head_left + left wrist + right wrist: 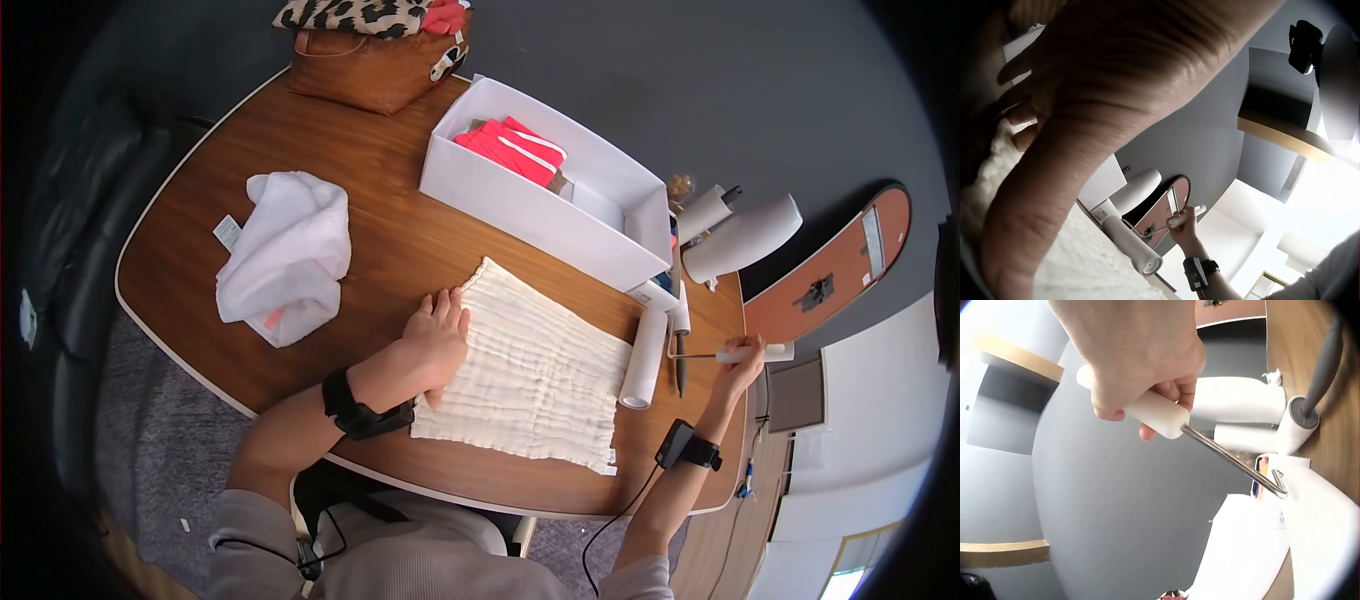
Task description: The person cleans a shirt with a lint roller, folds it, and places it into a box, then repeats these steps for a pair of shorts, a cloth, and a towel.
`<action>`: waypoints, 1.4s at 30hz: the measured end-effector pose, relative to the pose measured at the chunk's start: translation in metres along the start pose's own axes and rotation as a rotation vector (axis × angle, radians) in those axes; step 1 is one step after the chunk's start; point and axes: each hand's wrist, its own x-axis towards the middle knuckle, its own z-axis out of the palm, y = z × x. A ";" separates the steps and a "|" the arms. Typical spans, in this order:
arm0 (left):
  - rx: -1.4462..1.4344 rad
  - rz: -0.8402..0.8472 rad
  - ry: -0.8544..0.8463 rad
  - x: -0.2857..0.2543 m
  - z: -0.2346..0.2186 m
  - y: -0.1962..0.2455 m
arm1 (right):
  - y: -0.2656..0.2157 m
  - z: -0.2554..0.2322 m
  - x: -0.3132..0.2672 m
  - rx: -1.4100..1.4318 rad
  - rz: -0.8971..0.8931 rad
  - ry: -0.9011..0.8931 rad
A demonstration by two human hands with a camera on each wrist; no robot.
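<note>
A crinkled cream gauze cloth (540, 375) lies spread flat on the wooden table (390, 215). My left hand (437, 340) rests on its left edge, fingers extended toward the far corner and thumb toward the near one. In the left wrist view the thumb (1041, 212) stretches along the white fabric. My right hand (740, 368) grips the white handle (1157, 414) of a lint roller, fingers curled round it. A bent metal rod runs from that handle to the lint roller's white roll (645, 358), which sits at the cloth's right edge.
Behind the cloth stands a white box (540, 220) holding a folded red-and-white garment (512, 150). A crumpled white towel (290, 250) lies left. A second roller with a dark handle (682, 365) lies beside the first. A brown bag (365, 70) sits at the far left.
</note>
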 end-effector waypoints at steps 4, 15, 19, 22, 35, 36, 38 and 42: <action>-0.037 0.015 -0.008 -0.002 -0.003 -0.001 | -0.017 -0.005 0.001 -0.231 -0.044 0.053; -0.243 0.165 0.220 0.008 0.003 -0.032 | -0.077 0.139 -0.080 0.035 -0.015 -0.177; -0.227 0.157 0.091 0.010 0.004 -0.033 | -0.066 0.162 -0.118 0.061 0.001 -0.372; -0.202 0.138 0.085 0.008 0.004 -0.032 | -0.066 0.155 -0.120 -0.008 0.030 -0.387; -0.188 0.136 0.130 0.006 0.006 -0.030 | -0.057 0.047 -0.066 -0.308 -0.068 -0.103; -0.187 0.135 0.130 0.007 0.006 -0.029 | -0.055 0.041 -0.064 -0.283 -0.055 -0.080; -0.188 0.136 0.127 0.007 0.006 -0.030 | -0.053 0.030 -0.060 -0.218 -0.007 -0.057; -0.180 0.133 0.119 0.007 0.006 -0.030 | -0.049 0.015 -0.055 -0.238 -0.009 -0.035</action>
